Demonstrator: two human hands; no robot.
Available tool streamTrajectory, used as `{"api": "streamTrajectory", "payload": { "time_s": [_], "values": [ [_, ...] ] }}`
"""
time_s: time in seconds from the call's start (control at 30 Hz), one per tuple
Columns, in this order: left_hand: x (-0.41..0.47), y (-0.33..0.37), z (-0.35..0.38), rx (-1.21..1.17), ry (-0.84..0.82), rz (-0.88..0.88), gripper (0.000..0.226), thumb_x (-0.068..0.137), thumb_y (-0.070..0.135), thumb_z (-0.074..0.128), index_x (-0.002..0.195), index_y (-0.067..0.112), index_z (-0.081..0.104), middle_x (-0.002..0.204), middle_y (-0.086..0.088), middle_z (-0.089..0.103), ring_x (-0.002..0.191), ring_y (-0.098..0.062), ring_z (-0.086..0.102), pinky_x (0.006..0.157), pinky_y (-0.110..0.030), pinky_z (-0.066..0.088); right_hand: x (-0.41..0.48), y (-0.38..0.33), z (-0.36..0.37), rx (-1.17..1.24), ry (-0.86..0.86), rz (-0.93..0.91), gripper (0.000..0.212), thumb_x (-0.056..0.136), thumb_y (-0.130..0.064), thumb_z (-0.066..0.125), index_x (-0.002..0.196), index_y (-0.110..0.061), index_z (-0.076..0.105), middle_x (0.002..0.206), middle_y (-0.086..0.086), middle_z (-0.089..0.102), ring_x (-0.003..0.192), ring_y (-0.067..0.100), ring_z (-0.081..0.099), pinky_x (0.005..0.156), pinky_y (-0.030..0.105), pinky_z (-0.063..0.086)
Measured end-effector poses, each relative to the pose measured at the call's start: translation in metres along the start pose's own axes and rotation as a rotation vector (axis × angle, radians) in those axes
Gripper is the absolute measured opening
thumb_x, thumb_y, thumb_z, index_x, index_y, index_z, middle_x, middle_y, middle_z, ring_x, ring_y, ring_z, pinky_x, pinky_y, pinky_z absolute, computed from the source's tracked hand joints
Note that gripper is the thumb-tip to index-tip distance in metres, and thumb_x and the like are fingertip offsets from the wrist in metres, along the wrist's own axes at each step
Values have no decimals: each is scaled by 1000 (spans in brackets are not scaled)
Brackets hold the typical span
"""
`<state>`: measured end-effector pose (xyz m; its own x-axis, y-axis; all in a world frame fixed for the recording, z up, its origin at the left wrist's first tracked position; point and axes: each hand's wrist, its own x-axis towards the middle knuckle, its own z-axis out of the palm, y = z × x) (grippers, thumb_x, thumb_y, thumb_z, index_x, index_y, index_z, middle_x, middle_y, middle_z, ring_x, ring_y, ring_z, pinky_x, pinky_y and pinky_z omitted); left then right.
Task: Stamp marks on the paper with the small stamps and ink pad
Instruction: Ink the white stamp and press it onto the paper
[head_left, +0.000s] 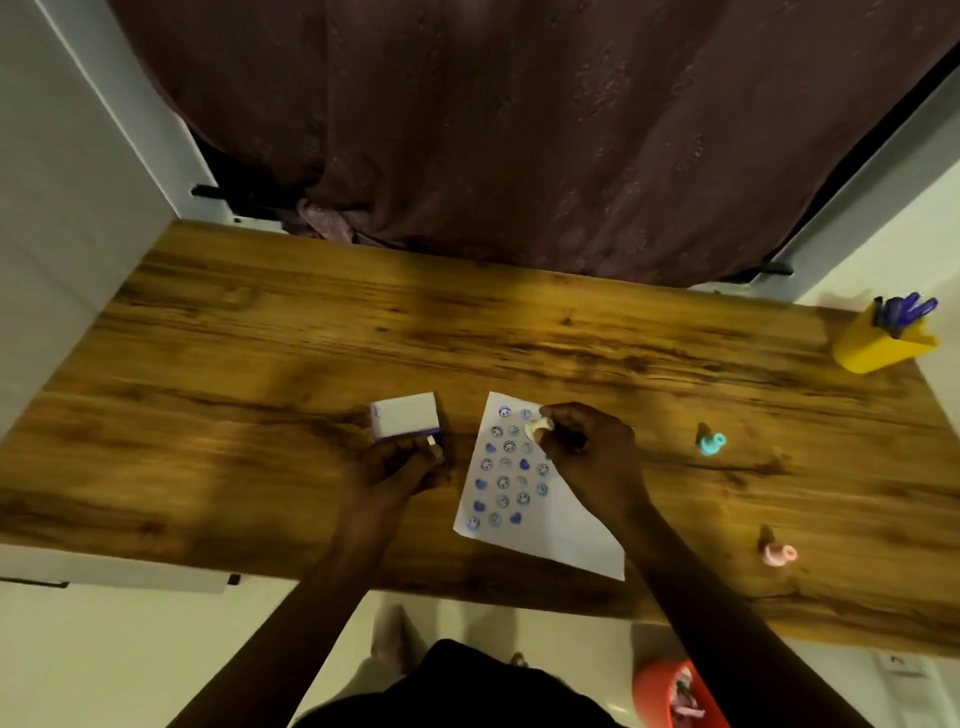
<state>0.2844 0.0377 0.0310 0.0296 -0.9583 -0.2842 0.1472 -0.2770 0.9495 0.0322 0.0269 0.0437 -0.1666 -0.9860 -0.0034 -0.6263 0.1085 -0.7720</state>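
Note:
A white sheet of paper (558, 525) lies on the wooden table, its left half covered with several blue smiley and heart marks. My right hand (589, 449) hovers over the paper's upper part, fingers shut on a small pale yellow stamp (535, 427). Left of the paper sits the ink pad (405, 415), a white box with a purple edge. My left hand (395, 467) grips its near edge. A teal stamp (710, 442) and a pink stamp (777, 554) lie on the table to the right of the paper.
A yellow cup (878, 343) holding several blue pens stands at the table's far right corner. A dark curtain (519, 130) hangs behind the table. An orange bin (670, 696) sits on the floor below the near edge.

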Motion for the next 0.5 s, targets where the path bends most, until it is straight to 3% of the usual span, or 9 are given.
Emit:
{"api": "streamTrajectory", "payload": {
  "time_s": [0.1,0.17,0.27,0.33,0.5],
  "values": [
    [-2,1,11,-41,-24,5,24,74,28,80,96,36,78,100,-7,82,93,-32,78,86,-49,62,-17,24,-18,-79,40,48,29,90,-29,78,117,-21,73,100,-18,69,83,-10,65,69,-5,47],
    [-2,2,18,-30,-50,17,22,74,26,79,90,42,79,96,-3,82,90,-26,79,85,-48,62,-27,37,-22,-117,43,65,29,90,-26,78,117,-19,72,102,-13,71,85,-4,66,68,-4,47],
    [-2,1,29,17,-64,26,30,85,13,77,86,44,78,92,2,82,84,-19,80,84,-47,63,-41,50,-23,-162,3,57,22,90,-23,79,109,-15,73,106,-4,77,90,9,73,75,7,53],
    [-2,0,33,30,-62,21,33,89,7,74,85,39,80,93,-2,82,86,-23,80,87,-51,63,-47,54,-19,-182,-27,39,18,91,-25,77,106,-15,74,107,-2,78,92,12,75,78,15,58],
    [-3,-1,42,48,-58,18,23,89,10,76,86,33,79,100,-7,82,91,-29,79,88,-55,62,-49,53,-8,-195,-81,73,24,94,-27,73,114,-13,73,118,3,76,102,19,73,91,37,62]
  ]
}}
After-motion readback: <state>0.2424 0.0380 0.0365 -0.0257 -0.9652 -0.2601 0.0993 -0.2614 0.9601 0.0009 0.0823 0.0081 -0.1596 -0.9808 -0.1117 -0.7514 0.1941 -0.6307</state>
